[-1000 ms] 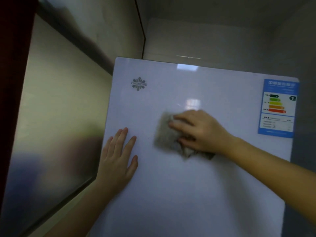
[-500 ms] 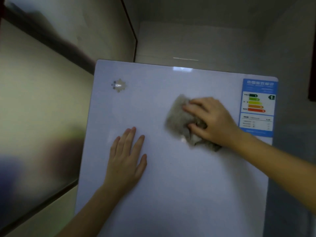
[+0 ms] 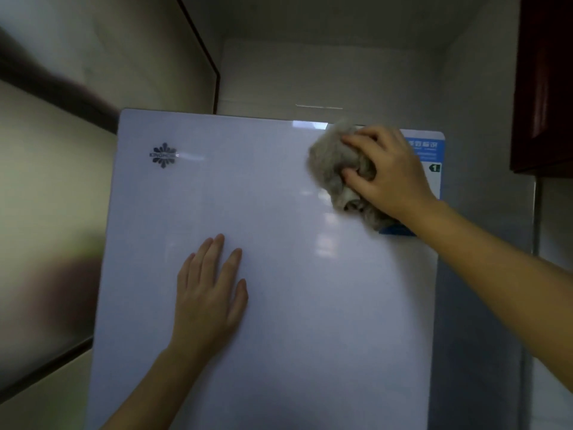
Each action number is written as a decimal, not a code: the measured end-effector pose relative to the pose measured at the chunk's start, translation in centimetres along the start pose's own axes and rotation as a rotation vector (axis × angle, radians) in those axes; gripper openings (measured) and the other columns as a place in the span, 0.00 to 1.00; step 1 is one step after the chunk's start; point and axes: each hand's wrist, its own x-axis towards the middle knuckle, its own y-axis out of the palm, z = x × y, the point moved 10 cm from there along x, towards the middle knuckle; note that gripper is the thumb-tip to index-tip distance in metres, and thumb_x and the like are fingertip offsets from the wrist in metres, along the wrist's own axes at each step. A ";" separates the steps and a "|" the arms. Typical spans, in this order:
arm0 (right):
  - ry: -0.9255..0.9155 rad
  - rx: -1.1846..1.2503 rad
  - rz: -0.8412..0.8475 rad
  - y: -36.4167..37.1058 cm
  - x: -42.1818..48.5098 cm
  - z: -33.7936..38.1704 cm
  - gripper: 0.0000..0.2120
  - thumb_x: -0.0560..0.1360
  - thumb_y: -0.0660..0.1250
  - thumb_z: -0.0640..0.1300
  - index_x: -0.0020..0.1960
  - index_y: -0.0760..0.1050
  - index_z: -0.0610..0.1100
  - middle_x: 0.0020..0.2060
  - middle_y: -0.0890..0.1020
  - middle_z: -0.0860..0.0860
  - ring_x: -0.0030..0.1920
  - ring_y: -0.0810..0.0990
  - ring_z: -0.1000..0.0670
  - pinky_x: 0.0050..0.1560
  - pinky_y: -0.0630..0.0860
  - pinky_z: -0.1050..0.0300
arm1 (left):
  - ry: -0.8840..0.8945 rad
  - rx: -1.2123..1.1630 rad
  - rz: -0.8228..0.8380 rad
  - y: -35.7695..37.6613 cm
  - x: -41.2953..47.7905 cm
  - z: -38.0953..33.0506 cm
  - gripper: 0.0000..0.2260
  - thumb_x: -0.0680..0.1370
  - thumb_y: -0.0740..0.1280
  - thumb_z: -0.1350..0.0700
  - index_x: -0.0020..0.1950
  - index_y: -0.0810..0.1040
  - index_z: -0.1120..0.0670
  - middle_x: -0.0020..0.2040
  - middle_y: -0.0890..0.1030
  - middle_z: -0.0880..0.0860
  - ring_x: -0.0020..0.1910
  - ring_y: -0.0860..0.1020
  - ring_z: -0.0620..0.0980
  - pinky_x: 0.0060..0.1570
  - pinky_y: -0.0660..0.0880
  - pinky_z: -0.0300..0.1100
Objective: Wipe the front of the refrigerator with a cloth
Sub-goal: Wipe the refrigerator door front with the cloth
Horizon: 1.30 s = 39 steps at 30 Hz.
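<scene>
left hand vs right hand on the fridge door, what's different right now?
The left hand lies flat and empty, fingers straight, low on the refrigerator door; the right hand is curled, gripping the grey cloth. The left hand sits left of centre on bare door; the right hand is at the top right corner, covering part of the blue energy label. Both press against the door front.
</scene>
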 end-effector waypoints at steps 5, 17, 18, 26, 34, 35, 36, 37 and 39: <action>0.058 0.052 -0.005 1.0 -3.0 0.9 0.26 0.75 0.70 0.52 0.71 0.74 0.45 0.63 0.76 0.44 0.62 0.74 0.42 0.62 0.73 0.41 | -0.028 0.010 0.038 0.0 -0.2 -0.5 0.22 0.79 0.59 0.50 0.71 0.73 0.58 0.76 0.68 0.62 0.75 0.67 0.63 0.71 0.66 0.59; -0.607 0.147 0.373 3.1 -25.6 10.6 0.19 0.82 0.64 0.55 0.69 0.78 0.47 0.64 0.81 0.45 0.62 0.79 0.45 0.59 0.76 0.50 | 0.047 0.001 0.080 0.6 -1.8 -3.1 0.21 0.80 0.62 0.50 0.70 0.75 0.58 0.76 0.69 0.61 0.75 0.69 0.62 0.70 0.68 0.56; -0.601 0.139 0.364 2.8 -25.5 9.9 0.19 0.82 0.63 0.55 0.69 0.78 0.47 0.64 0.80 0.45 0.62 0.79 0.45 0.59 0.75 0.50 | 0.047 0.003 0.079 0.6 -1.8 -3.1 0.21 0.80 0.62 0.50 0.70 0.74 0.58 0.76 0.69 0.61 0.75 0.68 0.62 0.70 0.68 0.56; -0.124 0.016 0.156 -1.5 -16.8 -0.1 0.25 0.75 0.70 0.52 0.70 0.76 0.44 0.63 0.78 0.42 0.62 0.76 0.41 0.60 0.75 0.43 | 0.046 0.019 0.078 0.7 -2.0 -3.3 0.22 0.80 0.61 0.50 0.71 0.73 0.59 0.76 0.69 0.62 0.75 0.68 0.63 0.70 0.67 0.56; -0.317 0.096 0.262 2.9 -23.4 7.4 0.30 0.74 0.71 0.55 0.72 0.71 0.47 0.65 0.76 0.43 0.63 0.76 0.42 0.62 0.72 0.46 | 0.100 0.063 0.137 0.7 -2.7 -2.9 0.24 0.80 0.60 0.50 0.74 0.71 0.58 0.77 0.66 0.62 0.76 0.66 0.62 0.71 0.66 0.57; -0.396 0.106 0.288 3.6 -24.8 9.2 0.29 0.74 0.71 0.55 0.72 0.72 0.46 0.65 0.77 0.43 0.62 0.76 0.43 0.61 0.72 0.47 | 0.121 0.083 0.152 0.7 -2.9 -2.8 0.24 0.80 0.59 0.50 0.74 0.70 0.58 0.77 0.66 0.62 0.76 0.66 0.62 0.72 0.65 0.57; -0.459 0.116 0.305 4.1 -25.9 10.7 0.27 0.75 0.71 0.55 0.70 0.74 0.46 0.65 0.78 0.43 0.61 0.77 0.43 0.60 0.73 0.47 | 0.140 0.101 0.165 0.7 -3.1 -2.6 0.24 0.80 0.59 0.50 0.74 0.70 0.57 0.78 0.66 0.62 0.76 0.66 0.62 0.72 0.65 0.56; -0.500 0.126 0.313 4.4 -26.5 11.7 0.25 0.76 0.71 0.55 0.69 0.75 0.46 0.64 0.79 0.43 0.61 0.78 0.43 0.58 0.74 0.48 | 0.153 0.116 0.176 0.6 -3.3 -2.3 0.24 0.80 0.58 0.49 0.74 0.70 0.57 0.77 0.66 0.62 0.76 0.66 0.62 0.72 0.64 0.56; -0.520 0.147 0.303 4.5 -26.0 12.4 0.23 0.76 0.71 0.55 0.68 0.77 0.45 0.63 0.80 0.43 0.60 0.78 0.44 0.57 0.75 0.48 | 0.156 0.128 0.182 0.4 -3.7 -1.5 0.23 0.80 0.58 0.49 0.74 0.71 0.57 0.77 0.67 0.62 0.76 0.67 0.62 0.72 0.64 0.55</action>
